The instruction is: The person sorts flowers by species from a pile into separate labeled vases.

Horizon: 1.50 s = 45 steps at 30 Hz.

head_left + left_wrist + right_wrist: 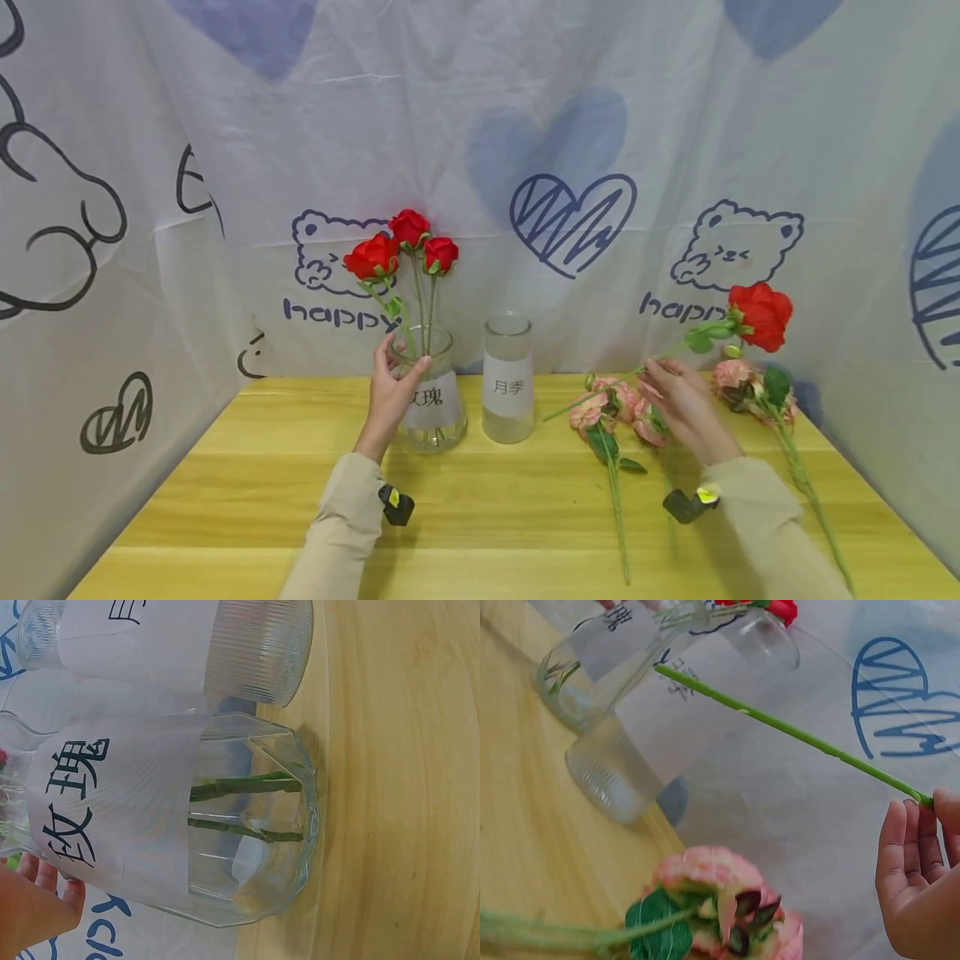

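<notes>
Three red roses (410,229) stand in a wide glass vase (442,400) with a white paper label. My left hand (393,393) grips this vase near its neck, thumb toward me. In the left wrist view, green stem ends (251,784) show through its lower glass. Off to the right, my right hand (688,407) pinches the green stem (795,733) of another red rose (761,317). That stem slants, bloom up to the right and cut end down to the left. The rose is in the air above pink flowers (592,408) lying on the table.
Beside the rose vase stands a narrower ribbed glass vase (508,392), also labelled, with no flowers in it. More pink flowers (750,392) lie at the table's right, their long stems toward me. A printed white cloth (420,150) hangs behind the wooden table (495,525).
</notes>
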Available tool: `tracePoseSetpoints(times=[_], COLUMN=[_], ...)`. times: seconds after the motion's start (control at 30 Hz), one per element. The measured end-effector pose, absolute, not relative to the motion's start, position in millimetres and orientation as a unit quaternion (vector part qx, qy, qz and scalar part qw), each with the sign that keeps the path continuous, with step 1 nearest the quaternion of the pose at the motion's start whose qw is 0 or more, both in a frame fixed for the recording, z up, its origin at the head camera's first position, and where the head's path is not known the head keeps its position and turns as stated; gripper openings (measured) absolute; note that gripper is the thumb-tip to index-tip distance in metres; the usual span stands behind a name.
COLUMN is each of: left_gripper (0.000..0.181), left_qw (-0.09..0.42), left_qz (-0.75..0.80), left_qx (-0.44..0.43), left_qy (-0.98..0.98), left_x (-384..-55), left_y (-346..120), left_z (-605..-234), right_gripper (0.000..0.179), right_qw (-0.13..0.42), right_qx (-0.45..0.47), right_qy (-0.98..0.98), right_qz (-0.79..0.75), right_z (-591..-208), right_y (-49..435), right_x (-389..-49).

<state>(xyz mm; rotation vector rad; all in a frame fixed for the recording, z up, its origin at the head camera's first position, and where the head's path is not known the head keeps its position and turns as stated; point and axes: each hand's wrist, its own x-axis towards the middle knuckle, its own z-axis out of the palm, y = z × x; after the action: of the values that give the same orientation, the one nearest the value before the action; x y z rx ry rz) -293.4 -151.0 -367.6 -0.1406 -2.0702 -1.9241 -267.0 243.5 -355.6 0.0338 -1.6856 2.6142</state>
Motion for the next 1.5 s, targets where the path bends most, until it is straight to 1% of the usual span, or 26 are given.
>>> tracePoseSetpoints(times=[0.17, 0.3, 0.47, 0.77, 1.07, 1.3, 1.5], left_gripper=[0.08, 0.079, 0.079, 0.081, 0.079, 0.081, 0.077], left_qw=[0.164, 0.17, 0.171, 0.166, 0.171, 0.166, 0.159], left_qz=[-0.663, -0.662, -0.665, -0.67, -0.668, -0.673, -0.67], left_qx=[-0.051, -0.054, -0.058, -0.061, -0.054, -0.056, -0.055], left_qy=[-0.729, -0.728, -0.725, -0.721, -0.722, -0.719, -0.723], left_x=[-299.1, -300.3, -300.7, -298.8, -298.8, -298.5, -273.6], left_y=[-150.8, -150.1, -150.0, -149.6, -151.5, -152.2, -144.4], left_z=[-372.5, -372.9, -372.5, -371.4, -374.4, -373.6, -349.9], right_gripper=[0.005, 0.01, 0.014, 0.019, 0.006, 0.006, 0.005], right_qw=[0.02, 0.019, 0.014, 0.004, 0.0, -0.005, -0.001], right_qx=[0.02, 0.031, 0.045, 0.041, 0.037, 0.023, 0.008], right_qy=[-0.52, -0.503, -0.496, -0.446, -0.412, -0.404, -0.416], right_qz=[0.854, 0.864, 0.867, 0.894, 0.911, 0.914, 0.909], right_z=[-343.2, -332.1, -319.3, -299.9, -286.1, -279.4, -273.1], right_y=[231.3, 222.7, 213.3, 197.5, 180.8, 168.2, 151.7], right_x=[-273.1, -279.6, -288.2, -299.7, -310.6, -319.6, -328.7])
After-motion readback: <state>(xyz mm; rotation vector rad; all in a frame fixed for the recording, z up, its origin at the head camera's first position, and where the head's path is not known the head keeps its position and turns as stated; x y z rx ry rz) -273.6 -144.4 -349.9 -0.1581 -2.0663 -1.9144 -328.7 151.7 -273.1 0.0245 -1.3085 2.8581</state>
